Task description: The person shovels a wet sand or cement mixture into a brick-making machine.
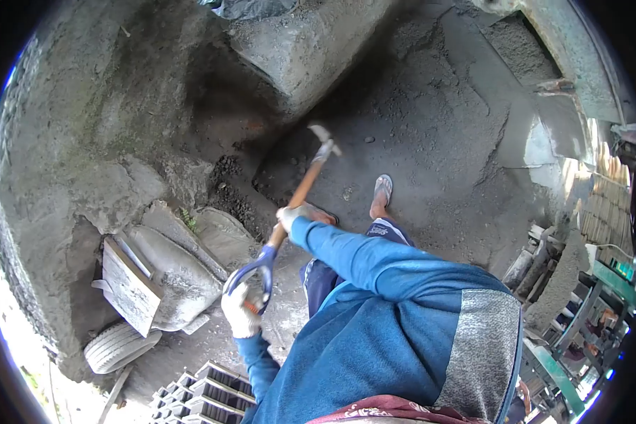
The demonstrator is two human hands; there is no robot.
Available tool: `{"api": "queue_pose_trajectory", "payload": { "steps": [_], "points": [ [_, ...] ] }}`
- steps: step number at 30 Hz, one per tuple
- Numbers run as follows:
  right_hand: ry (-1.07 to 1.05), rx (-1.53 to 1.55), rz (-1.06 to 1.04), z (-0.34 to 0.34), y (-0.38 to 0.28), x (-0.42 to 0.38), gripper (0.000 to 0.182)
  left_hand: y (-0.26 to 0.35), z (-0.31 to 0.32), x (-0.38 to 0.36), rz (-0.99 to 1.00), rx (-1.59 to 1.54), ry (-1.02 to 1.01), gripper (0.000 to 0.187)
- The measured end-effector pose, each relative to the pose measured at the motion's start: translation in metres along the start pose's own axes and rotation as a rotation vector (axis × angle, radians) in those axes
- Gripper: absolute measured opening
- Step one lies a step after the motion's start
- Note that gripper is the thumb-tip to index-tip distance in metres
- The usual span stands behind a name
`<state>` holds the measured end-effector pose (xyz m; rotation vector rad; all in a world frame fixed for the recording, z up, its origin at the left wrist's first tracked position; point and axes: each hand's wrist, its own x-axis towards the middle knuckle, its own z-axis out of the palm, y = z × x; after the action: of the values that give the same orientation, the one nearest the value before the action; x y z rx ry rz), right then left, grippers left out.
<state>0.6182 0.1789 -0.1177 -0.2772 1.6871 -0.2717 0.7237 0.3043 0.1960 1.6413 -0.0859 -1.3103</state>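
I hold a shovel with both gloved hands. My left hand (242,311) grips its blue D-handle (251,272) close to my body. Further up, my right hand (290,214) is closed around the wooden shaft (305,185). The metal blade (325,143) is raised a little above the dark grey sand and cement on the ground (417,120). Both arms are in blue sleeves. My foot in a sandal (382,189) stands on the grey ground just right of the shaft.
A cement-caked wheelbarrow (169,272) lies tipped at the left, its tyre (116,346) below it. Stacked grey blocks (205,396) sit at the bottom. A rough concrete wall (85,106) curves round the left; green machine frames (579,318) stand at the right.
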Motion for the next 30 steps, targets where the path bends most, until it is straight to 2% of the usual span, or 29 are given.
{"api": "queue_pose_trajectory", "payload": {
  "steps": [2, 4, 5, 6, 8, 9, 11, 12, 13, 14, 15, 16, 17, 18, 19, 20, 22, 23, 24, 26, 28, 29, 30],
  "points": [
    [-0.004, 0.327, 0.089, -0.062, -0.033, 0.015, 0.014, -0.022, 0.042, 0.025, -0.071, -0.040, -0.012, 0.042],
    [-0.039, 0.237, 0.099, -0.128, -0.049, 0.078, 0.014, -0.042, 0.093, 0.045, -0.190, -0.269, -0.113, 0.034],
    [-0.040, 0.206, 0.145, -0.161, -0.062, 0.097, 0.015, -0.064, 0.108, 0.060, 0.135, 0.040, -0.183, 0.033],
    [-0.042, 0.174, 0.192, -0.176, -0.067, 0.104, 0.016, -0.073, 0.112, 0.064, 0.186, 0.073, -0.202, 0.031],
    [-0.041, 0.135, 0.230, -0.174, -0.081, 0.069, 0.021, -0.089, 0.119, 0.072, 0.290, 0.136, -0.234, 0.028],
    [-0.042, 0.124, 0.250, -0.170, -0.084, 0.049, 0.024, -0.062, 0.118, 0.057, 0.347, 0.211, -0.198, 0.027],
    [-0.251, 0.147, 0.265, -0.124, -0.052, 0.035, 0.023, -0.030, 0.093, 0.040, 0.130, 0.115, -0.064, 0.024],
    [-0.355, 0.156, 0.271, -0.102, -0.037, 0.029, 0.023, -0.005, 0.086, 0.024, 0.129, 0.147, -0.028, 0.029],
    [-0.320, 0.068, 0.185, -0.081, -0.051, -0.027, 0.023, 0.020, 0.079, 0.007, 0.126, 0.180, 0.008, 0.035],
    [-0.365, 0.031, 0.161, -0.058, -0.047, -0.041, 0.025, 0.046, 0.073, -0.009, 0.123, 0.212, 0.044, 0.040],
    [-0.337, -0.077, 0.115, -0.055, -0.073, -0.084, 0.021, 0.067, 0.083, -0.024, 0.255, 0.210, 0.070, 0.037],
    [-0.328, 0.057, 0.147, -0.044, -0.073, -0.099, 0.016, 0.077, 0.068, -0.030, 0.194, 0.214, 0.022, 0.038],
    [-0.318, 0.192, 0.180, -0.034, -0.073, -0.113, 0.012, 0.092, 0.080, -0.038, 0.221, 0.320, -0.037, 0.038],
    [-0.330, 0.566, 0.287, -0.019, -0.053, -0.089, 0.009, 0.106, 0.092, -0.046, 0.250, 0.423, -0.094, 0.039],
    [-0.422, 0.750, 0.307, -0.028, -0.058, -0.085, 0.011, 0.107, 0.103, -0.047, 0.292, 0.517, -0.178, 0.042],
    [-0.535, 0.858, 0.296, -0.038, -0.056, -0.067, 0.013, 0.108, 0.114, -0.048, 0.343, 0.606, -0.261, 0.046],
    [-0.384, 0.862, 0.179, -0.093, -0.101, -0.108, 0.013, 0.117, 0.137, -0.055, 0.450, 0.739, -0.495, 0.052],
    [-0.412, 0.895, 0.145, -0.118, -0.110, -0.105, 0.012, 0.113, 0.135, -0.047, 0.498, 0.846, -0.618, 0.054],
    [-0.443, 0.926, 0.109, -0.141, -0.118, -0.102, 0.012, 0.136, 0.159, -0.059, 0.545, 0.973, -0.726, 0.051],
    [-0.432, 0.918, 0.063, -0.194, -0.149, -0.109, 0.012, 0.146, 0.158, -0.040, 1.077, 1.124, -0.930, 0.045],
    [-0.218, 1.036, -0.105, -0.247, -0.191, -0.111, 0.012, 0.163, 0.175, -0.044, 1.408, 0.832, -0.952, 0.033],
    [-0.190, 1.014, -0.098, -0.280, -0.207, -0.086, 0.011, 0.178, 0.184, -0.051, 1.433, 0.850, -0.924, 0.020],
    [-0.166, 0.993, -0.088, -0.306, -0.221, -0.059, 0.010, 0.187, 0.185, -0.056, 1.403, 0.969, -0.870, 0.019]
  ]
}}
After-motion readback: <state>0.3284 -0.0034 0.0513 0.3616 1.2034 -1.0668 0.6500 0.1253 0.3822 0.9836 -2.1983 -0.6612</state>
